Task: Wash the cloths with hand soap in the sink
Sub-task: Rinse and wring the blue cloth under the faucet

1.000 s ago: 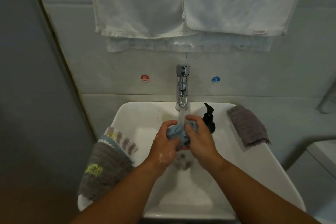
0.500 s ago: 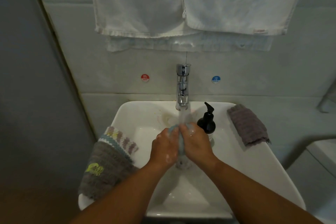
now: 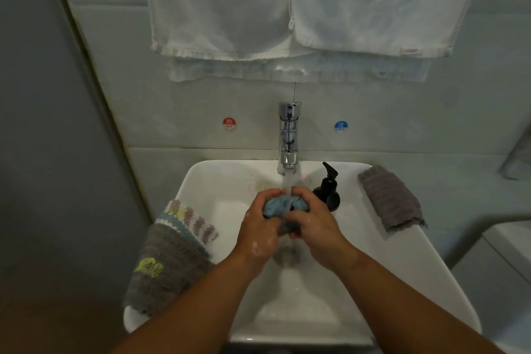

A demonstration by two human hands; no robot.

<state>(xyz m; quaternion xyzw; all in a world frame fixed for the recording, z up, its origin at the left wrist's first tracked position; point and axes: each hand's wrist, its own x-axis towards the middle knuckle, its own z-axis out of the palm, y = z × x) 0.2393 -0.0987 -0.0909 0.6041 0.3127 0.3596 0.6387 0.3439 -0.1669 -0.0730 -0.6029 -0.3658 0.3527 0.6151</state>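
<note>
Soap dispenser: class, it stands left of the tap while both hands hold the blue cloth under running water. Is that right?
No. The head view shows the soap dispenser right of the tap, not left. The left hand and right hand do hold the blue cloth under running water.

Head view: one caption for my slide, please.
Left hand and right hand grip a blue cloth under the running tap.

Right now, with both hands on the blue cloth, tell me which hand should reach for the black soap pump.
Right. The right hand is next to the black soap pump; the left hand would have to cross the blue cloth and the water stream to reach it.
</note>
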